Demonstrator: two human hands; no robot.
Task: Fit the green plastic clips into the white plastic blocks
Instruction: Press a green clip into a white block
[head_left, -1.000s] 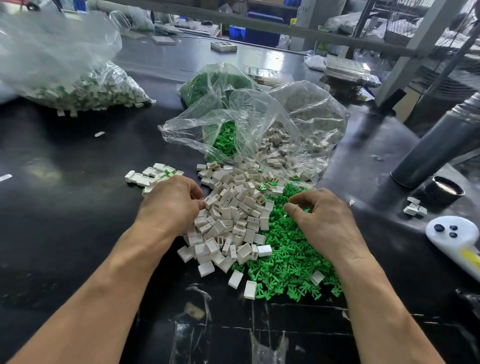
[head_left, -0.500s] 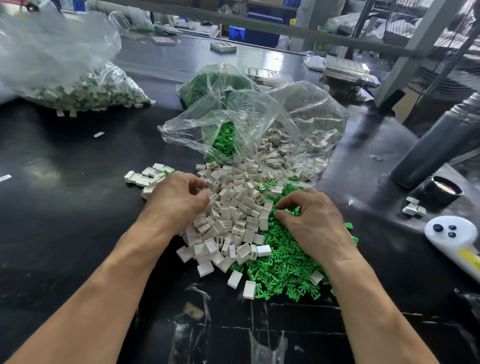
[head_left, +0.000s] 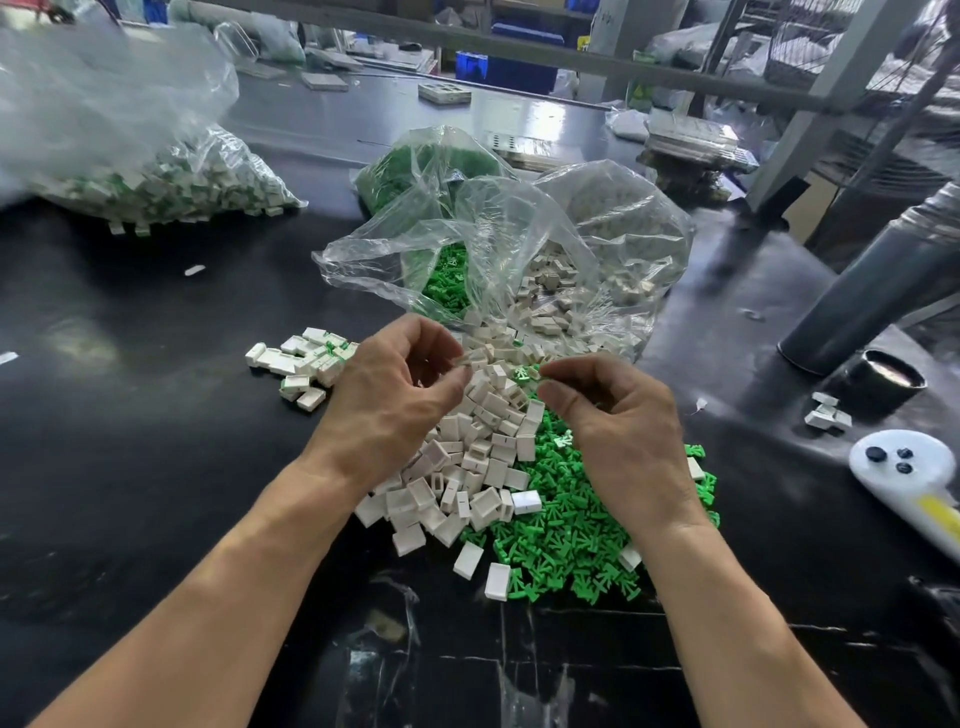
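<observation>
A heap of white plastic blocks (head_left: 475, 457) lies in the middle of the black table, with a heap of green plastic clips (head_left: 571, 540) beside it on the right. My left hand (head_left: 395, 400) is raised above the blocks and pinches one white block (head_left: 464, 359) at its fingertips. My right hand (head_left: 618, 415) is raised over the green heap and pinches a green clip (head_left: 529, 372). The block and the clip are a short gap apart.
Fitted blocks (head_left: 306, 364) form a small pile left of my hands. Open clear bags (head_left: 519, 249) of clips and blocks lie behind the heaps. A large bag of parts (head_left: 145, 182) sits far left. A grey cylinder (head_left: 872, 291), dark cap (head_left: 891, 382) and white controller (head_left: 904, 467) stand right.
Both hands have lifted off the heaps and come together; the left now holds a white block and the right a green clip.
</observation>
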